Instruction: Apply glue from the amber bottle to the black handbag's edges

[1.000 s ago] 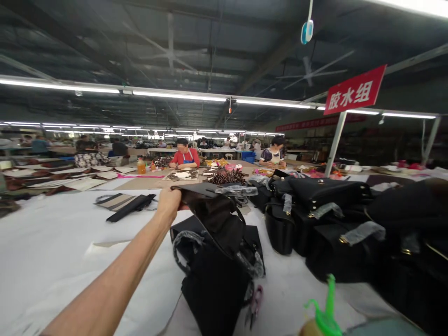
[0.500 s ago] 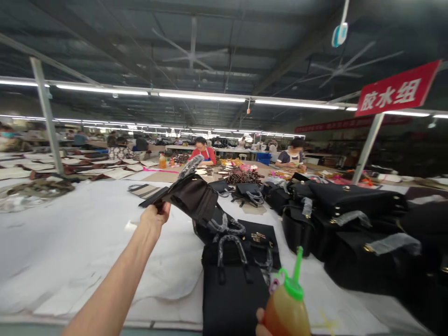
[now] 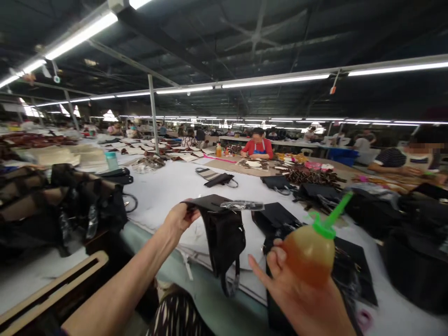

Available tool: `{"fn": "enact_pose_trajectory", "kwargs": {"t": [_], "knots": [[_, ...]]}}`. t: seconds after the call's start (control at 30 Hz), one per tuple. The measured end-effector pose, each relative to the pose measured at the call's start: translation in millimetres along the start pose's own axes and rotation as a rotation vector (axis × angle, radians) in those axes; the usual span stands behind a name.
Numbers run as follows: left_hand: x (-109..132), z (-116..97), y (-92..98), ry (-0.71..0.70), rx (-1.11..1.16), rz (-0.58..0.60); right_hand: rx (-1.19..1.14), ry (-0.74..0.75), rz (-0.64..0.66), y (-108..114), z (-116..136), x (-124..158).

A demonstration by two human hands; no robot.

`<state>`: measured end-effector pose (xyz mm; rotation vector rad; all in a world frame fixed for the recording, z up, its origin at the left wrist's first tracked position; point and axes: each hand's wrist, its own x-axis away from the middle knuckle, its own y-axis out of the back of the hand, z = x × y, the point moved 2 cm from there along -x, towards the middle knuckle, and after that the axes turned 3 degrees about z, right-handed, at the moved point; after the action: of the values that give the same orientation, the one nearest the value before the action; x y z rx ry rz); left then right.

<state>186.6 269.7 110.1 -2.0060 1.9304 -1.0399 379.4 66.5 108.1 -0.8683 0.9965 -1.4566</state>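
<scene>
My left hand (image 3: 180,218) grips a black handbag (image 3: 226,238) by the edge of its upper panel. The bag hangs near the table's front edge, one handle dangling below and another, wrapped in clear plastic, on top. In my right hand (image 3: 301,294) is a squeeze bottle (image 3: 310,252) of amber liquid, its green cap and long nozzle pointing up and to the right. Some fingers of that hand stand off the bottle. Behind the bottle, more black bags (image 3: 357,261) lie on the white tabletop (image 3: 164,186), partly hidden by it and my hand.
Dark bags (image 3: 87,200) are heaped at the left, beside a wooden frame (image 3: 52,294). More black bags (image 3: 413,233) crowd the right. Across the table sits a person in red (image 3: 257,147); another in a striped top (image 3: 392,158) works at the right.
The view has turned left. My left hand has brought the handbag nearer, to the table's front edge. My right hand has raised the squeeze bottle higher into view.
</scene>
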Motion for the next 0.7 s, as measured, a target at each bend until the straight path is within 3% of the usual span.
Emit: {"fn": "enact_pose_trajectory", "kwargs": {"t": [0.17,0.3,0.37,0.47,0.53,0.7], "knots": [[13.6,-21.9,-6.9,-0.082,-0.395,0.032,0.057,0.103,0.086,-30.3,-0.9,-38.0],[28.1,-36.1,-16.7,-0.119,-0.638,0.069,0.112,0.1,0.087,-37.8,-4.8,-58.6],[38.0,-44.6,-25.7,-0.211,-0.929,0.129,0.07,0.056,0.055,-38.4,-9.1,-61.9],[52.8,-52.2,-50.7,-0.519,-1.799,0.327,-0.006,-0.014,0.014,-45.1,-15.3,-58.3],[57.1,-49.7,-69.0,-0.649,-2.197,0.475,-0.017,-0.038,0.013,-54.9,-17.4,-53.3],[46.4,-24.1,-100.0,-0.642,-2.324,0.781,0.031,-0.041,0.078,-74.7,-16.0,-49.2]]}}
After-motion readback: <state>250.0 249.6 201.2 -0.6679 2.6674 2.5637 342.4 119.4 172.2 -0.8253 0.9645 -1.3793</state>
